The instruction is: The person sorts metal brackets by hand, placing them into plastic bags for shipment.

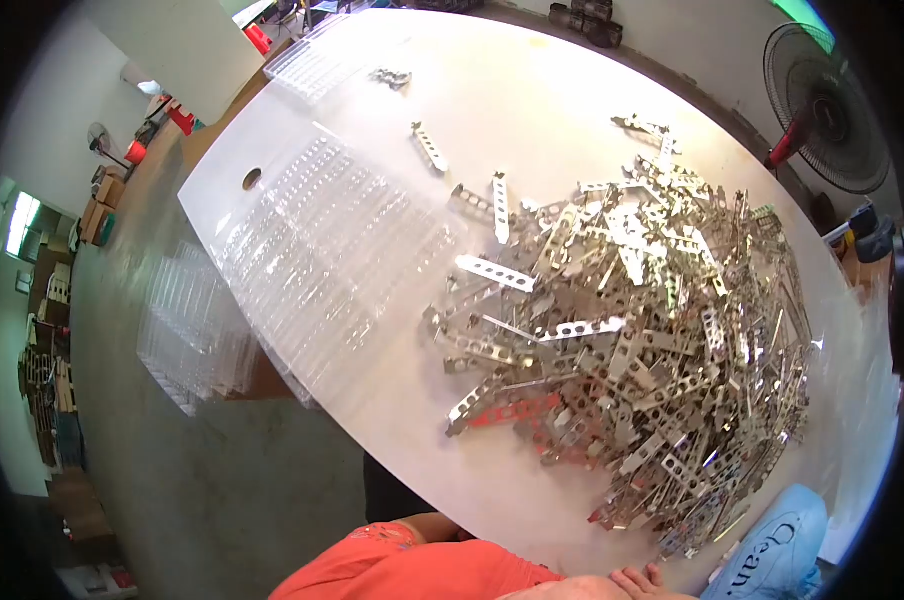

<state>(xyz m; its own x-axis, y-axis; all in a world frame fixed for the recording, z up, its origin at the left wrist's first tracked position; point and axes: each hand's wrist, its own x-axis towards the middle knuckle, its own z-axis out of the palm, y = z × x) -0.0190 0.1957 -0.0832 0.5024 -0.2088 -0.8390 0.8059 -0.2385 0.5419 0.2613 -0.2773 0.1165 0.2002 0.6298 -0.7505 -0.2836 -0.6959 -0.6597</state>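
At the bottom edge a few fingertips show, seemingly my left hand (640, 580). They look slightly apart, with no object visible between them; the palm is cut off by the frame. My right hand is not in view. Just above the fingertips spreads a large heap of perforated metal strips (632, 370), many of them overlapping. Some red pieces (512, 411) show through its near left side. Single strips (429, 147) lie apart from the heap toward the far side. A blue cover printed "Clean." (772, 548) lies at the lower right, beside the heap.
Clear plastic trays (322, 250) cover the left of the white table (402, 390); more trays (197, 320) stand lower beside it. Another tray (317, 55) and a small metal cluster (390, 77) sit at the far end. A fan (822, 110) stands beyond the right edge.
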